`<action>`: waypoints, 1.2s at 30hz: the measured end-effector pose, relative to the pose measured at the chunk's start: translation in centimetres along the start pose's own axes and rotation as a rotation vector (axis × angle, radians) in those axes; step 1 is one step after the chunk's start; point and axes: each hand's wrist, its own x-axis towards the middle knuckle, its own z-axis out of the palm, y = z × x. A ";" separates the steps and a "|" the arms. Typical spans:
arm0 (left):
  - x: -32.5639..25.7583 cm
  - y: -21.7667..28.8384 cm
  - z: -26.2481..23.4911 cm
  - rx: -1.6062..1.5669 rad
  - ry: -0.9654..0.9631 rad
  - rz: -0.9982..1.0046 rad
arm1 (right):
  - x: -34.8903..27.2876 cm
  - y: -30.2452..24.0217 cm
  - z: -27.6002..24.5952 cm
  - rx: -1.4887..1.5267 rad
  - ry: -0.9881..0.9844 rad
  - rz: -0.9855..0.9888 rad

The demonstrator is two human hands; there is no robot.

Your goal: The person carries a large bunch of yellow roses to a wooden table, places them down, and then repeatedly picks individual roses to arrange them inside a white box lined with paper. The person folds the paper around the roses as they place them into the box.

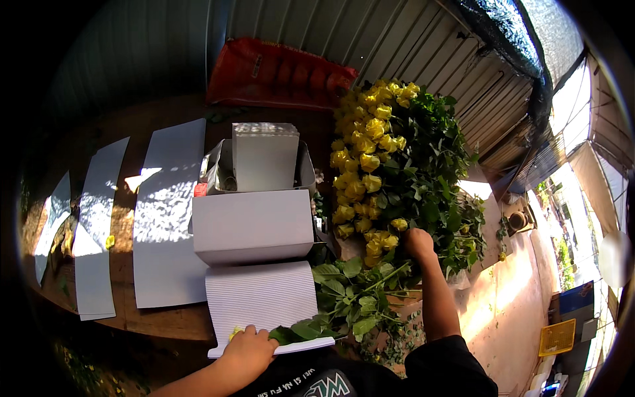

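My left hand is closed over the near edge of a white corrugated paper sheet, which curls up there. Beside its fingers a bit of a yellow rose shows, with green leaves coming out to the right. My right hand reaches into a large heap of yellow roses. Its fingers are curled at a single yellow rose near the heap's front; the stem in its grip is mostly hidden by foliage. Leafy stems lie between my hands.
Behind the corrugated sheet stands a white box, then a bin holding a stack of white card. Long white sheets lie on the wooden table at left. A red sack leans on the metal wall. A yellow crate sits far right.
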 end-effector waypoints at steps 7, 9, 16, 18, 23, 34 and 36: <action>-0.7 0.0 -0.2 -0.030 -0.027 -0.030 | -1.1 0.8 1.2 0.348 0.324 -0.007; -0.4 0.3 -0.5 -0.014 -0.084 -0.046 | -1.1 0.9 0.6 0.418 0.357 -0.020; 0.3 -0.1 -1.1 -0.009 -0.112 -0.025 | 0.3 2.1 -0.5 0.640 0.527 -0.155; 0.4 -0.1 -1.1 -0.001 -0.109 -0.002 | -0.4 3.5 -2.6 1.028 0.762 -0.277; 0.7 -0.3 -0.7 0.012 -0.089 0.014 | -4.0 2.3 -11.1 0.794 0.879 -0.375; 0.9 -0.6 0.2 -0.001 -0.019 0.001 | -7.3 0.4 -15.8 1.065 0.653 -0.372; 0.7 -0.8 0.3 -0.016 -0.027 -0.001 | -7.8 -1.2 -16.9 1.164 0.627 -0.396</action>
